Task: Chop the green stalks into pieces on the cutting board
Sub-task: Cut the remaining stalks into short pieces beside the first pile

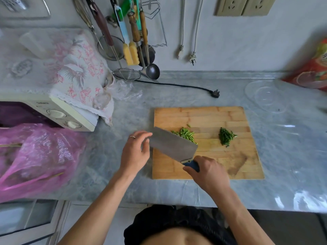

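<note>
Head view: the cleaver [172, 145] blade covers the near-left part of the pile of chopped stalk pieces [184, 134], so we can't tell how far that pile runs under it. Whether the blade's far end touches the left hand [135, 151] or just sits beside it isn't clear. The pink bag [33, 156] at left is cut off by the frame edge; a couple of thin stalks show w/ it, blurry. The red packet [311, 71] at far right is smeared & also cut off.

Our right hand [208, 171] has its fingers wrapped round the cleaver's blue handle, knuckles up, forearm coming in from bottom right. The blade lies flat-ish, tilted, pointing up-left across the board's left edge. Our left hand is relaxed w/ fingers loosely spread, gripping nothing, fingertips at the blade's far end, just off the left side of the cutting board [230, 156].

The chopped pieces lie mid-board, just beyond the blade, between both hands but further back. A second, darker, finer green heap [226, 137] sits right of it, well apart from either hand.
</note>
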### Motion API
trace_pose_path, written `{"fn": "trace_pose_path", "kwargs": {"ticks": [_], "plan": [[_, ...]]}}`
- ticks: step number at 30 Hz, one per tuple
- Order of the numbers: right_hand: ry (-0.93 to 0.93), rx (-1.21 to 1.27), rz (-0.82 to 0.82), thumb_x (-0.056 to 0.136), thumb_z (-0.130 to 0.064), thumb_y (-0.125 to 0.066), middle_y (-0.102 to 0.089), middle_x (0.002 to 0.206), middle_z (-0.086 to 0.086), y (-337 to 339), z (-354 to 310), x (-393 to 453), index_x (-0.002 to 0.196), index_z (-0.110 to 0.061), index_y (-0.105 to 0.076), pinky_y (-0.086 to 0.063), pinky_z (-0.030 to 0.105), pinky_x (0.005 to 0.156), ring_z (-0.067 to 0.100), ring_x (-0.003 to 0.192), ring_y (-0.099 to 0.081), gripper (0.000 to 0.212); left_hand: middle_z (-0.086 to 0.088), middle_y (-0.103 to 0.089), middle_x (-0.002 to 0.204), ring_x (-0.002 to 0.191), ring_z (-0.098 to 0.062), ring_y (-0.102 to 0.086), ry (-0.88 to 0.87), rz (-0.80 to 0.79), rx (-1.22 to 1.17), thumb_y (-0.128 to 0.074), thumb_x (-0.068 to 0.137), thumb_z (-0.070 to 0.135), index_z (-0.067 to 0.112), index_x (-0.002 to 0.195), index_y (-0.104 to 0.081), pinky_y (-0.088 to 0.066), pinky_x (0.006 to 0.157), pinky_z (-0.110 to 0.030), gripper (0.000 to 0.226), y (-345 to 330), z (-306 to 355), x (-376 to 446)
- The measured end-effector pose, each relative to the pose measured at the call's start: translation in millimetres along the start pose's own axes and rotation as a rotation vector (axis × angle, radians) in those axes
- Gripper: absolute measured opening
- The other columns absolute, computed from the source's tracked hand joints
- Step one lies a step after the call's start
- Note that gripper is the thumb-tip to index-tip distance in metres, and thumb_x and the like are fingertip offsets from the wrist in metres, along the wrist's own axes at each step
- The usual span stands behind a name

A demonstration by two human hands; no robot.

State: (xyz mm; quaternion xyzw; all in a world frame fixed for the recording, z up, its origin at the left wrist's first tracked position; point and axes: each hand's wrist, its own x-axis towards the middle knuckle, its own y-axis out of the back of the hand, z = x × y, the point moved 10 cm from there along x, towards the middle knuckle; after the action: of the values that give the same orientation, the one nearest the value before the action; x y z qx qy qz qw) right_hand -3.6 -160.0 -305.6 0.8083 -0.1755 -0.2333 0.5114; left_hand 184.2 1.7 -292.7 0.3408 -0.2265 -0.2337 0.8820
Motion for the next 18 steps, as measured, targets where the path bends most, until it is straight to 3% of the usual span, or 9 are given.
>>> {"fn": "trace_pose_path", "kwargs": {"ticks": [4,8,13,18], "plan": [[0.027,-0.056,0.002,0.087,-0.058,-0.058,-0.057,0.08,-0.005,11,6,-5,0.084,-0.019,-0.057,-0.033,0.03,0.056,0.019,0.065,-0.047,0.039,-0.001,-0.059,0.139,0.124,-0.016,-0.056,-0.217,-0.304,0.038,-0.045,0.097,0.014,0.014,0.131,-0.064,-0.045,0.104,-0.028,0.039,-57,52,0],[0.065,-0.07,0.017,0.087,-0.057,-0.058,-0.056,0.079,-0.006,20,18,-9,0.086,-0.02,-0.061,-0.032,0.029,0.056,0.02,0.07,-0.057,0.038,-0.003,-0.052,0.147,0.139,-0.021,-0.043,-0.381,-0.425,0.168,-0.045,0.097,0.007,0.019,0.138,-0.058,-0.037,0.114,-0.035,0.045,-97,81,-2],[-0.104,0.027,0.046,0.087,-0.057,-0.058,-0.049,0.064,-0.006,32,61,-9,0.071,-0.018,-0.05,-0.03,0.029,0.049,0.019,0.058,-0.049,0.043,-0.009,-0.049,0.149,0.138,-0.028,-0.046,-0.164,-0.383,0.228,-0.046,0.095,0.0,0.01,0.14,-0.055,-0.04,0.113,-0.041,0.047,-106,58,29],[-0.217,0.444,0.0,0.095,-0.052,-0.048,-0.059,0.059,0.01,27,97,-7,0.067,-0.005,-0.055,-0.031,0.023,0.043,0.012,0.045,-0.043,0.055,-0.007,-0.055,0.143,0.12,-0.028,-0.06,-0.03,-0.143,0.161,-0.053,0.098,0.012,0.011,0.146,-0.046,-0.052,0.093,-0.038,0.049,-92,72,25]]}}
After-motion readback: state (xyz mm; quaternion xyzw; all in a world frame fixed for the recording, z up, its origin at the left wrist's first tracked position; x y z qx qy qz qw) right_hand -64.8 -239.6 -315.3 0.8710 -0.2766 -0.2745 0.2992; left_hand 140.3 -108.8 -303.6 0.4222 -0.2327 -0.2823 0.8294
